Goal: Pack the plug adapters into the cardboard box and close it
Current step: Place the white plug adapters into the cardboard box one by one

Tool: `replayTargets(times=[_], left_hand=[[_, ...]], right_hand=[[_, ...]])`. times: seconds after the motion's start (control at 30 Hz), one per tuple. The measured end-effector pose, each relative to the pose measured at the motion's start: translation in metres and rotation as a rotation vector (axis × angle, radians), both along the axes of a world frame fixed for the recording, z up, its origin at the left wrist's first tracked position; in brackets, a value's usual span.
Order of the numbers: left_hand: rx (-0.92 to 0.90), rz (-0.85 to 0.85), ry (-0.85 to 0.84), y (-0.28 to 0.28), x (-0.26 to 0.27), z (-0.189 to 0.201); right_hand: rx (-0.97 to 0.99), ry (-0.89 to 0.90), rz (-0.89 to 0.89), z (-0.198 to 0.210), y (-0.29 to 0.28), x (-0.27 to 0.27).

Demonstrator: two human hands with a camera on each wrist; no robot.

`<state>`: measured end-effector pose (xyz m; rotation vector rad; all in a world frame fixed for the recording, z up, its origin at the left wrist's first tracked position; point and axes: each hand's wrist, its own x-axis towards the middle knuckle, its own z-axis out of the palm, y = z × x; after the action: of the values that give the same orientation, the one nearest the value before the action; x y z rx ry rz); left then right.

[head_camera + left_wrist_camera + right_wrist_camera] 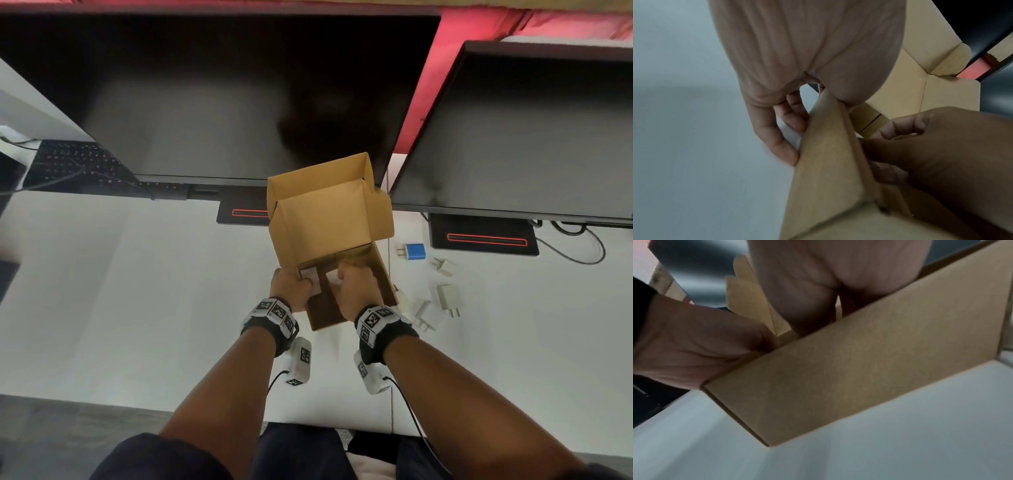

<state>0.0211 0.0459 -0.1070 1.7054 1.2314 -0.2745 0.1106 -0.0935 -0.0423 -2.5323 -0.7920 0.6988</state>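
Packing barely started: box open and in hand, most adapters not yet in.

Left hand [287, 287] fingers [785, 142] curl round the near left wall of the cardboard box [330, 236], thumb inside; right hand [356, 291] fingers are curled over the near rim and reach inside, what they grip I cannot tell. Two pale shapes at the fingers inside the box may be adapters, too blurred to confirm. Lid [325, 181] stands up at the far side, side flaps unfolded. Box is tipped, near end off the surface [137, 291]. Blue adapter [413, 251] and four white adapters [447, 297] lie on the surface just right of the box. Left to do, by my read: load those five, fold lid down, tuck flaps.
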Motion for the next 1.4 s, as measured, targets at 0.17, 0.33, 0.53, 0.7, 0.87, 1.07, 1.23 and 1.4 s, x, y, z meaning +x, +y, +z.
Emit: replayTargets(times=[0.17,0.33,0.53,0.7,0.87,1.07,1.23,1.4], left_hand=[[-0.037,0.018,-0.016,0.004,0.000,-0.011],[-0.042,0.043,-0.009,0.000,0.006,0.004],[0.019,0.052,0.065,-0.010,0.014,0.019],[0.122,-0.053,0.102,-0.006,0.016,0.012],[0.139,-0.052,0.121,-0.007,0.015,0.015],[0.092,0.009,0.084,-0.010,0.015,0.020],[0.095,0.030,0.073,-0.011,0.015,0.021],[0.115,0.029,0.070,-0.013,0.014,0.024]], right_hand=[[0.089,0.018,0.048,-0.002,0.005,-0.001],[0.105,0.031,0.057,-0.005,-0.002,-0.002],[0.097,0.067,0.109,-0.002,-0.008,0.000],[0.241,0.030,0.158,0.011,-0.024,0.008],[0.358,-0.153,-0.017,0.023,-0.073,0.037],[0.078,-0.182,-0.340,-0.001,-0.155,0.093],[-0.087,-0.036,-0.351,-0.015,-0.180,0.099],[0.017,-0.048,-0.386,-0.017,-0.182,0.096]])
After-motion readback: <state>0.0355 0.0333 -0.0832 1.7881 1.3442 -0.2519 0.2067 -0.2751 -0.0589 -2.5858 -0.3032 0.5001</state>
